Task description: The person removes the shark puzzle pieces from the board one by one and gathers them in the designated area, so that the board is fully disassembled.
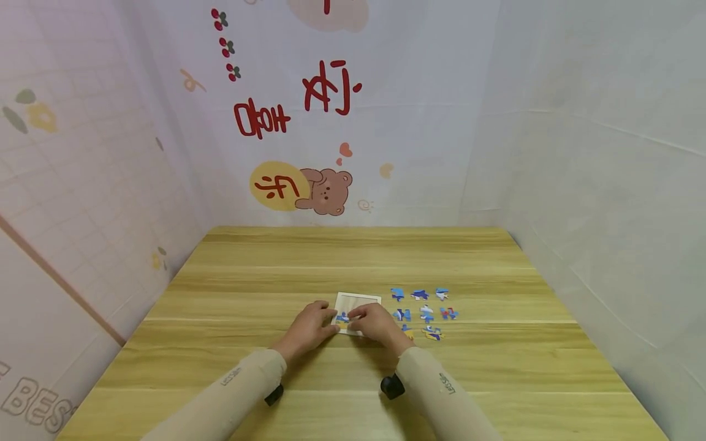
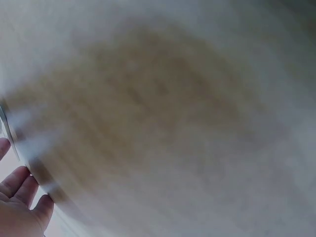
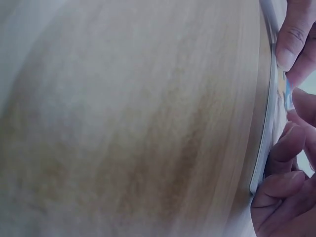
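A shallow puzzle tray [image 1: 359,296] with a light rim lies mid-table. In its near left part are a blue puzzle piece [image 1: 342,317] and some yellow. My left hand [image 1: 312,327] rests along the tray's left side, its fingertips touching the edge; the left wrist view shows these fingers [image 2: 23,190] loosely extended. My right hand [image 1: 376,323] reaches over the tray's right part and pinches at the blue piece, partly hiding it. In the right wrist view, a thumb [image 3: 291,47] presses the near rim, while my right hand's other fingers [image 3: 289,148] are curled beside it.
Several loose puzzle pieces [image 1: 426,314] lie in rough rows right of the tray; one yellow piece [image 1: 407,332] is close to my right wrist. The wooden table [image 1: 265,257] meets a printed cloth backdrop [image 1: 419,153] behind, with more cloth at both sides.
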Tool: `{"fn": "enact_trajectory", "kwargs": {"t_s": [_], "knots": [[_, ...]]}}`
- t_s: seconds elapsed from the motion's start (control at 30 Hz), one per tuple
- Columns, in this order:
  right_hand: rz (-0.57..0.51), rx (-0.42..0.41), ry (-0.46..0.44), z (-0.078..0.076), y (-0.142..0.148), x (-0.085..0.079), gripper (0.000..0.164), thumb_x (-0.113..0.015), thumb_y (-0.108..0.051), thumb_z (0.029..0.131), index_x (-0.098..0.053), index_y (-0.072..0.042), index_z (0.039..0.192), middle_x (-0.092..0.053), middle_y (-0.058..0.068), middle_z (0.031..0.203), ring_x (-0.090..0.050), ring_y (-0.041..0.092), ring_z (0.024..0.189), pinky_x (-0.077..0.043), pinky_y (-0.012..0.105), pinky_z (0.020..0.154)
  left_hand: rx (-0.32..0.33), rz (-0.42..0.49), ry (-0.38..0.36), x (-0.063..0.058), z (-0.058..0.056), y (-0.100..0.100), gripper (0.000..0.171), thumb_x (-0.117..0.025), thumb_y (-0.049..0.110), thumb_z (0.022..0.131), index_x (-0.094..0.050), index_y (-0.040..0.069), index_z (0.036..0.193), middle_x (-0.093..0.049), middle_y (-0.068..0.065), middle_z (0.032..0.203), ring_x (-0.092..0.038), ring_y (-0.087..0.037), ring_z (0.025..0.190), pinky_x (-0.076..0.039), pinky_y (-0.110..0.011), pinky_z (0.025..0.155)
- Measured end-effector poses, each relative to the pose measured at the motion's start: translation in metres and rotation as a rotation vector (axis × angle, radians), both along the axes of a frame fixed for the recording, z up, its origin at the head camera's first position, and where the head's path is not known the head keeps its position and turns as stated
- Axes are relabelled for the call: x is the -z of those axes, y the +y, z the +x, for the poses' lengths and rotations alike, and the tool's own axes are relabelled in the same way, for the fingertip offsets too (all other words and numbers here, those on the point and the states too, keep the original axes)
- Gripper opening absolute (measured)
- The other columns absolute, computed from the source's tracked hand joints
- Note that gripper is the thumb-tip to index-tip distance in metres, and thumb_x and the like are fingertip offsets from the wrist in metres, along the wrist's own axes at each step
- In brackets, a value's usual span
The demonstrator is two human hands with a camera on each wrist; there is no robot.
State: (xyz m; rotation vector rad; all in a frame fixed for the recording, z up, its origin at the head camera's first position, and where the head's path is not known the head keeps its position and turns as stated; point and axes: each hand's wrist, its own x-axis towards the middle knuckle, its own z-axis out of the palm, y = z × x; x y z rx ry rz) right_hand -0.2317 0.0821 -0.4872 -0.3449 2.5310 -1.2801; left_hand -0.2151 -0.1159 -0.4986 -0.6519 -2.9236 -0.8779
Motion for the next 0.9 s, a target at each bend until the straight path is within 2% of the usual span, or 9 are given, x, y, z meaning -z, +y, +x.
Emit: {"fn": "enact_trajectory", "kwargs": {"t_s": [0.23, 0.43, 0.63, 0.77, 0.9], "knots": [[-0.15, 0.097, -0.064, 0.003, -0.003, 0.003, 0.015, -0.07, -0.005, 0.09, -0.073, -0.002, 0.105, -0.069, 0.004, 0.088, -0.059, 0.015, 0.061, -0.049, 0.027, 0.056, 0.011, 0.006, 0.019, 0.0, 0.0, 0.001, 0.039, -0.072, 0.016, 0.091, -0.066, -0.009, 0.12, -0.052, -0.032, 0.132, -0.049, -0.047, 0.124, -0.036, -0.056, 0.104], [-0.179, 0.13, -0.027, 0.005, -0.007, 0.005, 0.009, -0.071, -0.003, 0.088, -0.071, -0.002, 0.097, -0.068, 0.005, 0.081, -0.061, 0.017, 0.059, -0.05, 0.028, 0.055, 0.014, -0.001, 0.021, 0.004, -0.001, 0.002, 0.038, -0.072, 0.016, 0.091, -0.066, -0.008, 0.121, -0.052, -0.031, 0.132, -0.049, -0.047, 0.124, -0.037, -0.057, 0.104], [-0.212, 0.161, -0.011, 0.004, -0.005, 0.003, 0.005, -0.067, -0.004, 0.091, -0.071, -0.002, 0.093, -0.068, 0.006, 0.083, -0.06, 0.017, 0.061, -0.051, 0.028, 0.057, -0.002, 0.008, 0.014, 0.005, -0.001, 0.002, 0.038, -0.072, 0.016, 0.091, -0.066, -0.007, 0.12, -0.052, -0.031, 0.133, -0.049, -0.047, 0.124, -0.037, -0.057, 0.104], [-0.236, 0.17, -0.009, 0.001, 0.008, -0.002, 0.006, -0.067, -0.005, 0.091, -0.071, -0.003, 0.095, -0.068, 0.005, 0.086, -0.059, 0.017, 0.061, -0.051, 0.03, 0.059, -0.015, 0.001, 0.011, 0.006, -0.001, 0.001, 0.039, -0.072, 0.016, 0.091, -0.066, -0.007, 0.121, -0.052, -0.031, 0.134, -0.048, -0.046, 0.126, -0.036, -0.056, 0.105], [-0.279, 0.188, -0.047, -0.004, 0.048, -0.008, 0.01, -0.067, -0.008, 0.091, -0.07, -0.003, 0.099, -0.067, 0.006, 0.091, -0.06, 0.02, 0.067, -0.047, 0.03, 0.058, -0.007, -0.002, 0.006, 0.005, -0.001, 0.0, 0.039, -0.071, 0.016, 0.092, -0.065, -0.008, 0.123, -0.051, -0.031, 0.135, -0.047, -0.047, 0.127, -0.035, -0.057, 0.105]]}}
